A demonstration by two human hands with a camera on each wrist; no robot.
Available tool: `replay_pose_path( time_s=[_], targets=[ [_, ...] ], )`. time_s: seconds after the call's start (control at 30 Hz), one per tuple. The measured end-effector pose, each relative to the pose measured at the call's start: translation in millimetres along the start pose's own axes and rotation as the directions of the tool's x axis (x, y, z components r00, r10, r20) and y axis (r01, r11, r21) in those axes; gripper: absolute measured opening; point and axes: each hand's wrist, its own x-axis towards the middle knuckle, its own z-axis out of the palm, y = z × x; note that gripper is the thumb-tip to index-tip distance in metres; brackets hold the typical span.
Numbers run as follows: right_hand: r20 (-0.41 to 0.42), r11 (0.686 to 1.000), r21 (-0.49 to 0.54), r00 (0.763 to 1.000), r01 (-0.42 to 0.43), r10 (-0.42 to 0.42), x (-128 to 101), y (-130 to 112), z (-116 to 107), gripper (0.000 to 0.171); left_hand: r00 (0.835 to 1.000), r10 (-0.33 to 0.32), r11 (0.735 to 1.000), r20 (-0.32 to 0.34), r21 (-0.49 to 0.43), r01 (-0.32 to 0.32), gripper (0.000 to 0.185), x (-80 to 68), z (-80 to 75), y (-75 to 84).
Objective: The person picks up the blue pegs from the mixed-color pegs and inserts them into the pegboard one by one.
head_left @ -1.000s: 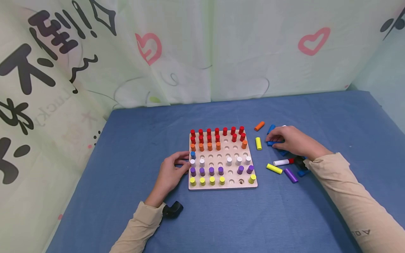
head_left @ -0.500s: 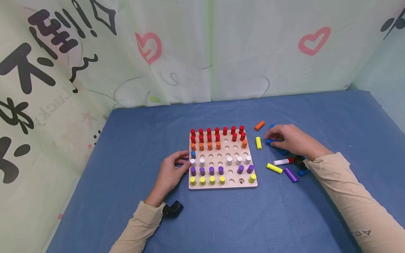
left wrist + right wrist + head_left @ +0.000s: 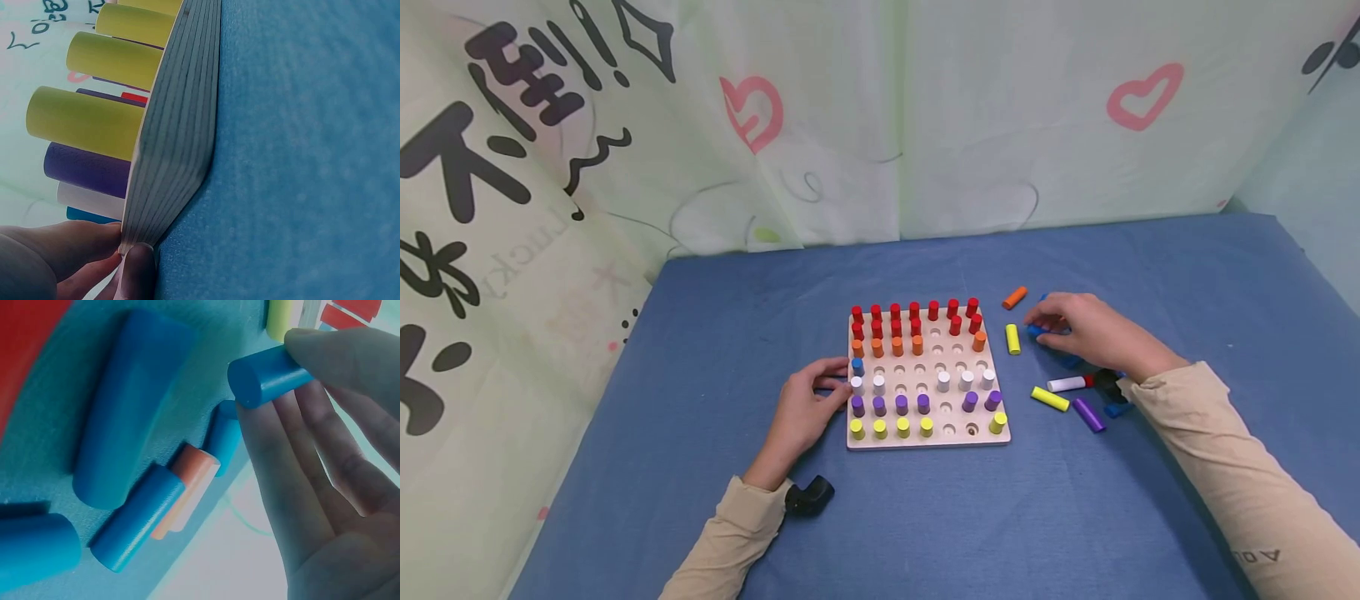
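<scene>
A square wooden pegboard (image 3: 891,446) stands on the table with rows of red, orange, white, purple and yellow pegs, plus one blue peg (image 3: 857,367) at its left. My left hand (image 3: 800,412) touches the board's left edge. In the left wrist view, its thumb (image 3: 69,247) and a fingertip meet that edge. To the right of the board, my right hand (image 3: 1090,325) pinches a blue peg (image 3: 269,375) between thumb and fingers. From the right wrist view, that peg appears held above the cloth.
Loose pegs lie around the right hand: orange (image 3: 1015,298), yellow (image 3: 1012,339), another yellow (image 3: 1050,400), purple (image 3: 1089,416), white (image 3: 1064,385) and several blue ones (image 3: 137,519). Blue cloth (image 3: 925,525) covers the table. A printed curtain (image 3: 970,125) hangs behind.
My right hand has shifted slightly away from me, moving the pinched blue peg with it and covering more of the pegs behind. My left hand and the board have stayed put.
</scene>
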Motion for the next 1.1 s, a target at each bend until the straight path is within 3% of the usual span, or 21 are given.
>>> replay_pose_path(
  time_s=[1.1],
  targets=[
    [-0.061,0.997,-0.027,0.995,0.077,-0.078,1,-32,-9,0.029,1.0,0.008,1.0,0.012,-0.019,-0.007,0.038,0.4,-0.4,-0.5]
  ],
)
